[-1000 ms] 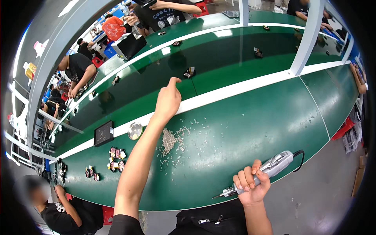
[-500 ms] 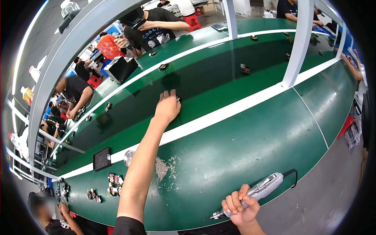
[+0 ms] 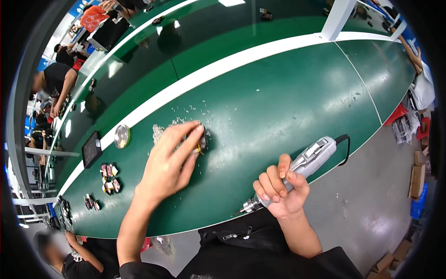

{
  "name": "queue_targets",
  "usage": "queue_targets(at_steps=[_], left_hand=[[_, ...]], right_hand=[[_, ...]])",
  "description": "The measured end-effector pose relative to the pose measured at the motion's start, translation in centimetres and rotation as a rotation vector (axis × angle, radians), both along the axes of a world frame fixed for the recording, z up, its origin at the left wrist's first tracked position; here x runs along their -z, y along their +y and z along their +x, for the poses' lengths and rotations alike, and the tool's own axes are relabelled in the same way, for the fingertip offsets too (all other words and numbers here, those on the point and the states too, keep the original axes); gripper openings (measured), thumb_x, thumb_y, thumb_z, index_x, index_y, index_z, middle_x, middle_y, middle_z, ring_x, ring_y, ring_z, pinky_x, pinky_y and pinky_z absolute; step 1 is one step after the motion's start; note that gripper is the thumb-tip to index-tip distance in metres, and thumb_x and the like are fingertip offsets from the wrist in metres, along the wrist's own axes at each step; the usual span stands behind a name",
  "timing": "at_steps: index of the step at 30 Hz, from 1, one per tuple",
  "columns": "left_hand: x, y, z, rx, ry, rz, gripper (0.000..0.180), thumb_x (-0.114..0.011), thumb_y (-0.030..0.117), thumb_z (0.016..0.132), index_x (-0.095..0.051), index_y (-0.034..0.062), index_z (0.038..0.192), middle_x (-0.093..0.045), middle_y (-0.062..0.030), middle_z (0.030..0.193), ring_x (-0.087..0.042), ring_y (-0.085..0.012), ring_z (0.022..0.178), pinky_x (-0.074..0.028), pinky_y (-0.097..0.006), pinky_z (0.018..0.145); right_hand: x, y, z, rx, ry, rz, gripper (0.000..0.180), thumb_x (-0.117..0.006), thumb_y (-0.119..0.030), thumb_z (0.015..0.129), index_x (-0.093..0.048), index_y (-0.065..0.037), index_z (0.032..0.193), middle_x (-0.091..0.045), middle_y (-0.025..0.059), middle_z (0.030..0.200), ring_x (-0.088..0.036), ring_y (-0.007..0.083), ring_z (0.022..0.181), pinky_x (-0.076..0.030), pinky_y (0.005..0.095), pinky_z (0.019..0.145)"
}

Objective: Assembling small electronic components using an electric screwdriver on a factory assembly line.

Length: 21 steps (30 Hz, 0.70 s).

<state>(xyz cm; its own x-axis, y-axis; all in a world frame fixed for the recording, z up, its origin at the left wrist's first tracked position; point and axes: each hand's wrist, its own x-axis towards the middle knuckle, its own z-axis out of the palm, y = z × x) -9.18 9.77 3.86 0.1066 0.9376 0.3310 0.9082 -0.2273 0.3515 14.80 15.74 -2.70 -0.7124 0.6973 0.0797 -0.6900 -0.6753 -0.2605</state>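
Observation:
My left hand (image 3: pixel 168 163) is closed around a small black part (image 3: pixel 203 141) with a bit of yellow on it, just above the green bench; the fingers hide much of it. Beside and beneath that hand lie tiny silvery pieces that look like screws (image 3: pixel 159 132), heaped on one side and scattered on the other. In my right hand (image 3: pixel 289 194) is a grey electric screwdriver (image 3: pixel 317 156), its bit pointing left and slightly down near the bench's front edge. A black cord leaves its back end.
Left on the bench are several small black assemblies (image 3: pixel 110 185), a round metal dish (image 3: pixel 122 136) and a black tray (image 3: pixel 91 149). Beyond the white rail (image 3: pixel 241 55), a dark green belt carries more parts (image 3: pixel 265 14). A co-worker (image 3: pixel 69 253) sits at the lower left.
My left hand has come back from the belt to the bench, bringing the small black part. The view has tilted down. The screwdriver stays in my right hand.

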Motion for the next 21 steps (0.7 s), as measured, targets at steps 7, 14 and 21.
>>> queue_targets(at_steps=[7, 14, 21], left_hand=[[2.7, -8.6, 5.9, 0.11, 0.061, -0.076, 0.047, -0.06, -0.004, 0.067, -0.059, -0.0097, 0.114, -0.057, -0.0204, 0.121, -0.059, -0.0319, 0.102, -0.051, -0.037, 0.077], [3.3, -8.6, 8.1, -0.049, -0.085, -0.022, 0.039, -0.064, -0.011, 0.065, -0.06, -0.0088, 0.104, -0.061, -0.0183, 0.111, -0.06, -0.0338, 0.097, -0.053, -0.039, 0.076], [2.6, -7.8, 8.9, -0.108, 0.021, -0.094, 0.038, -0.064, -0.001, 0.065, -0.059, -0.0105, 0.102, -0.06, -0.0188, 0.104, -0.058, -0.0295, 0.098, -0.055, -0.034, 0.074]], right_hand=[[0.3, -2.8, 1.1, -0.051, -0.007, -0.032, 0.01, -0.048, -0.018, 0.09, -0.05, -0.008, 0.087, -0.04, -0.0009, 0.051, -0.041, 0.0121, 0.046, -0.04, 0.0302, 0.055], [-0.2, -5.7, 1.3, -0.043, -0.03, -0.048, 0.009, -0.047, -0.016, 0.09, -0.051, -0.009, 0.088, -0.039, -0.0007, 0.051, -0.04, 0.0122, 0.045, -0.04, 0.03, 0.054], [-0.6, -8.2, 0.3, -0.036, -0.21, 0.051, 0.009, -0.049, -0.016, 0.088, -0.049, -0.008, 0.085, -0.039, -0.0005, 0.051, -0.04, 0.0126, 0.044, -0.041, 0.0304, 0.053]])
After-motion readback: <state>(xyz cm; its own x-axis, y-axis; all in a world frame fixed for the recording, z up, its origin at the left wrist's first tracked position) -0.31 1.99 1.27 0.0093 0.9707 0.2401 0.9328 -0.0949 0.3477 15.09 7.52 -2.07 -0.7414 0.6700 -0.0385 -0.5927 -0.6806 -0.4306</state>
